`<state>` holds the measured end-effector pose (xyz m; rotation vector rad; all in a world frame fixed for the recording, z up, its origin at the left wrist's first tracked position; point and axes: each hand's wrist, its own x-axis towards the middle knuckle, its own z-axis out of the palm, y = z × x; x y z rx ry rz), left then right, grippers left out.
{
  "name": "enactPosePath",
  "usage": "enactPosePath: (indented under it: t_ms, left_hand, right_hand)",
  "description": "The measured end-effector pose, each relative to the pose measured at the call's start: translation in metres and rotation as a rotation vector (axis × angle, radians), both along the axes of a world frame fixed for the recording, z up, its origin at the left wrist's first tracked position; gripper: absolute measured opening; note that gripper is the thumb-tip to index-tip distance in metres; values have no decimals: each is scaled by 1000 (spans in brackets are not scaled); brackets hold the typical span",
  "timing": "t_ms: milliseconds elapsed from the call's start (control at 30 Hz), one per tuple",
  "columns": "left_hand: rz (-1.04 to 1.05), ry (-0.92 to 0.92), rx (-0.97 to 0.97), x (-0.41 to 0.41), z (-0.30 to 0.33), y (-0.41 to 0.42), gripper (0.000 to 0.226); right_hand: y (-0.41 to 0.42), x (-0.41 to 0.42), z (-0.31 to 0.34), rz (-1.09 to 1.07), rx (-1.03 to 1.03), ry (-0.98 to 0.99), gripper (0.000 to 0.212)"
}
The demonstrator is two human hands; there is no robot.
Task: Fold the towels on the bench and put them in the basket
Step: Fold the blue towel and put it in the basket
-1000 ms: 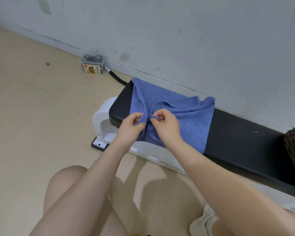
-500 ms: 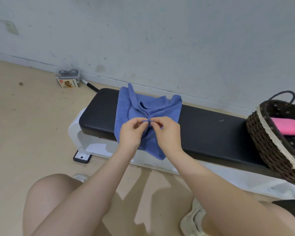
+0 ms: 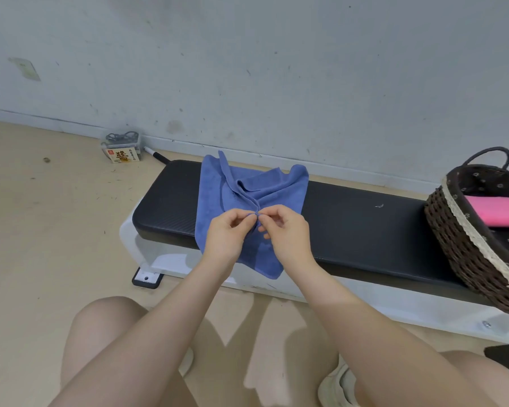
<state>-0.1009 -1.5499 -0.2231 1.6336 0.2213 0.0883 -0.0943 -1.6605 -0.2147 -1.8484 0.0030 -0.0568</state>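
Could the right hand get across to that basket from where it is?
Probably yes. The right hand is busy pinching the blue towel, but only bare black bench lies between it and the basket, which sits on the bench's right end with its open top tipped toward the person.

two towels point(image 3: 218, 201), one basket point(image 3: 465, 254), one bench point(image 3: 365, 230)

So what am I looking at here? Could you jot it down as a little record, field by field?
setting: black bench by a wall
left hand: pinches the blue towel
right hand: pinches the same towel edge
blue towel: rumpled, draped over the bench's front edge
basket: wicker, on the bench's right end
in basket: pink towel
floor: small box by the wall
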Motion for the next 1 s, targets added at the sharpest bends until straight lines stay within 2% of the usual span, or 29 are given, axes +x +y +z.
enactPosePath:
  t_ms: [200, 400, 500, 567, 633, 733, 800, 933, 1000]
  left_hand:
    - [-104, -9, 0, 2, 0, -1, 6]
    - [-115, -65, 184, 10, 3, 5, 12]
    - [-166, -86, 264, 11, 8, 4, 7]
    - [-181, -53, 219, 13, 10, 1, 7]
    - [-155, 37, 16, 15, 15, -3, 14]
    - [-145, 94, -213, 16, 27, -10, 15]
    - [-176, 77, -292, 14, 38, -14, 14]
    - [-185, 33, -411, 7, 58, -26, 15]
    - [-194, 28, -437, 4, 63, -31, 16]
  right_hand:
    - [-6, 6, 5, 16, 48, 111, 16]
    - [-15, 3, 2, 118, 611, 382, 50]
    - [-19, 2, -3, 112, 764, 435, 51]
    - [-18, 0, -4, 102, 687, 410, 30]
    - [-18, -2, -3, 120, 558, 335, 16]
    - [-18, -6, 3, 152, 309, 160, 19]
    - [-18, -8, 7, 117, 123, 34, 20]
    - [-22, -15, 12, 26, -35, -105, 19]
    - [-24, -18, 12, 11, -182, -150, 25]
